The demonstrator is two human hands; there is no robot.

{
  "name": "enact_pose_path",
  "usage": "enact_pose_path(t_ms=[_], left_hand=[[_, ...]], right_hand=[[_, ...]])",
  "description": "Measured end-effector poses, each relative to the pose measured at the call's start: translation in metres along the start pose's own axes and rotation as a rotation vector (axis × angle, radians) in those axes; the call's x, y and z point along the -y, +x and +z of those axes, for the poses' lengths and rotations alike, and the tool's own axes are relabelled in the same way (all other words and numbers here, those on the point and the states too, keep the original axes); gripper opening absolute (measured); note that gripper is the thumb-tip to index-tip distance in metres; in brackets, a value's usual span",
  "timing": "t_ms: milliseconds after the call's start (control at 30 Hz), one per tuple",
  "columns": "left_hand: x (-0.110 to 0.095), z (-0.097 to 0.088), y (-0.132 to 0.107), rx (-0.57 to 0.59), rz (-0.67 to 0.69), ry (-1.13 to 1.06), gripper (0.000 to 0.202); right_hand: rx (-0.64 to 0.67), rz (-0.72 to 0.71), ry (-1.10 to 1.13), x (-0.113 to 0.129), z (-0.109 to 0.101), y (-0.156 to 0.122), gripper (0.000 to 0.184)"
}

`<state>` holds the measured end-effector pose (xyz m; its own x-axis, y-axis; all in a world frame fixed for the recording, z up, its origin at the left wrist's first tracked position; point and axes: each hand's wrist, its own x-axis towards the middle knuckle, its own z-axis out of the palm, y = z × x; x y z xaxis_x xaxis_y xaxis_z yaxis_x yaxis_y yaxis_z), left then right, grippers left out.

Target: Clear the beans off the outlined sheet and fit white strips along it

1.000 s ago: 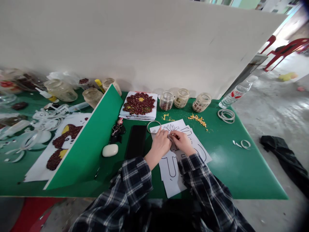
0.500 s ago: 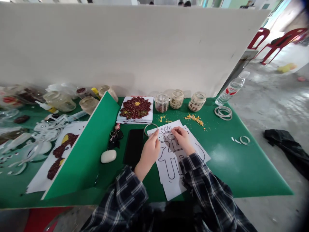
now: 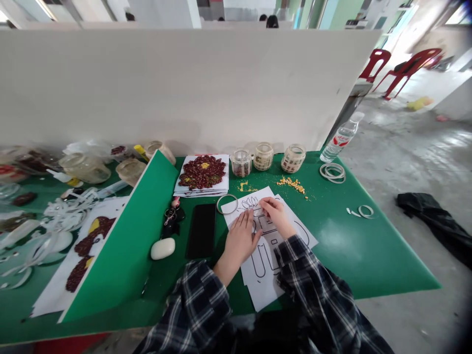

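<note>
My left hand [image 3: 239, 239] lies on a white sheet [image 3: 260, 295] printed with black outlines, its fingers stretched out and thumb apart. Beside it, my right hand [image 3: 277, 216] is closed in a pinch at the top of the drawing, near the leaf-like outlines. Whatever sits between its fingertips is too small to make out. A second sheet shows beneath the first. A thin pale ring [image 3: 218, 208], like a narrow tape roll, touches the paper's upper left edge. Left of the hands lies a black phone [image 3: 201, 231].
Three glass jars [image 3: 241, 162] stand behind yellow kernels [image 3: 293, 185]. A bean-flower picture [image 3: 202, 172] tops a paper stack. At right are a water bottle [image 3: 341, 140], several pale rings [image 3: 332, 173] and a small roll [image 3: 360, 212]. A green divider [image 3: 114, 246] and a white case [image 3: 162, 249] are at left.
My left hand has come down from a raised, near-pinched pose to lie spread on the sheet. My right hand stays pinched over the drawing. The camera view has tilted up slightly.
</note>
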<state>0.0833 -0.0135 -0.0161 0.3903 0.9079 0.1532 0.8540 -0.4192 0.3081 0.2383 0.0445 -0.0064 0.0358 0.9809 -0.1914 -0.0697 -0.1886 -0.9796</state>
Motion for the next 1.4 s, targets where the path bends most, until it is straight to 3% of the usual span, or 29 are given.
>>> enact_pose_path(t_ms=[167,367,533,667,967,1200,1400], left_hand=[[0.005,0.000,0.001,0.006,-0.069,-0.188,0.057],[0.011,0.002,0.000,0.006,-0.149,-0.456,0.057],[0.011,0.001,-0.001,-0.046,-0.205,-0.665,0.051],[0.014,-0.002,-0.002,-0.139,-0.258,-0.832,0.044],[0.022,-0.003,0.001,-0.309,-0.367,-1.072,0.032],[0.027,-0.009,0.005,-0.445,-0.457,-1.378,0.022],[0.026,-0.011,0.006,-0.420,-0.499,-1.486,0.020]], right_hand=[[0.064,0.025,0.241,0.019,-0.005,-0.017,0.029],[0.022,0.068,0.284,0.033,-0.030,-0.057,0.031],[-0.039,0.084,0.199,0.022,-0.060,-0.090,0.035],[-0.086,0.089,0.013,0.005,-0.071,-0.106,0.041],[-0.045,-0.032,-0.438,-0.008,-0.052,-0.122,0.026],[-0.089,-0.060,-0.439,-0.013,-0.036,-0.119,0.028],[-0.214,-0.100,-0.386,-0.013,-0.047,-0.118,0.028]])
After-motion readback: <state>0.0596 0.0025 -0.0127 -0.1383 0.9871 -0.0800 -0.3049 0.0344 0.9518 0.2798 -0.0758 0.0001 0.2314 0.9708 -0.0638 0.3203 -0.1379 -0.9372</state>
